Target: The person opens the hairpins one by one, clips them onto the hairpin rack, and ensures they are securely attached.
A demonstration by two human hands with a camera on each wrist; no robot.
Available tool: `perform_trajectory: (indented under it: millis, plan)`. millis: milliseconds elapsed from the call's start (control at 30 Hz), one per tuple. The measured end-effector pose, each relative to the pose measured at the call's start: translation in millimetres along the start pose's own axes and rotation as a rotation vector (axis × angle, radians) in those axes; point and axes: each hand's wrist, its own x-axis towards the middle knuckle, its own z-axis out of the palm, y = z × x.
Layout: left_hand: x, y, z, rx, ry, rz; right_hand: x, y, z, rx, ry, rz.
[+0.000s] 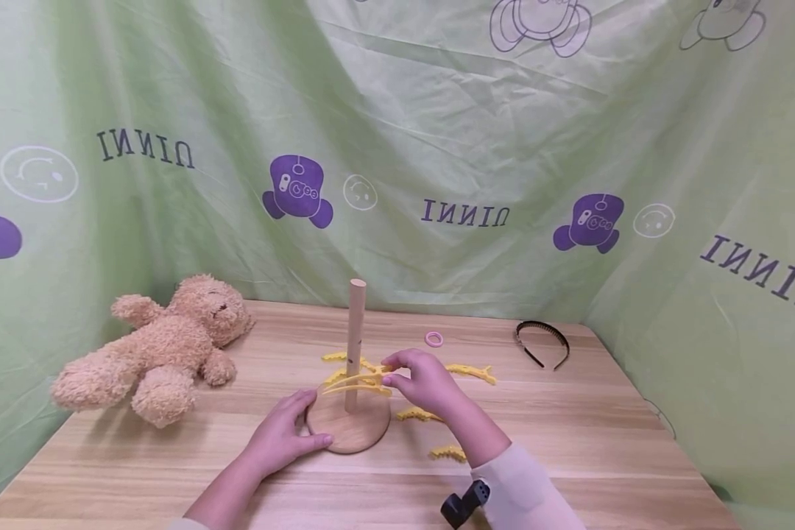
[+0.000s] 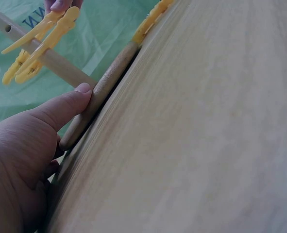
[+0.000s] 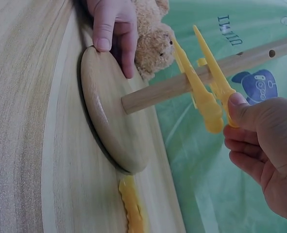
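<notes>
A wooden stand, with a round base [image 1: 351, 430] and an upright post [image 1: 356, 316], is on the table. My left hand [image 1: 281, 434] grips the base's near left edge, its thumb on the rim [image 2: 115, 73] and its fingers round the side. My right hand [image 1: 420, 379] pinches the tail end of a yellow hair clip [image 3: 206, 109] between thumb and fingers. The clip's two long prongs are spread apart and cross the lower half of the post. More yellow toothed parts [image 2: 18, 68] show behind the post, partly hidden.
Several yellow hair clips lie right of the stand, among them a far one [image 1: 473, 372] and a near one [image 1: 447, 453]. Farther back are a pink ring [image 1: 433, 339] and a black headband [image 1: 543, 331]. A teddy bear [image 1: 172, 342] lies left; a green curtain [image 1: 397, 265] hangs behind.
</notes>
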Motion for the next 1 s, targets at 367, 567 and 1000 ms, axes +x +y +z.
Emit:
perform_trajectory:
  millis: [367, 567, 1000]
  plan:
    - [-1.0, -1.9, 0.5, 0.000, 0.001, 0.001, -3.1, -2, -2, 0.039, -0.045, -0.014]
    - [-1.1, -2.2, 0.9, 0.004, 0.007, 0.005, -4.9, -1, -3, 0.041, -0.052, -0.026]
    - [-0.3, -1.8, 2.0, 0.000, 0.017, 0.006, -14.9, 10, -9, 0.067, -0.043, 0.005]
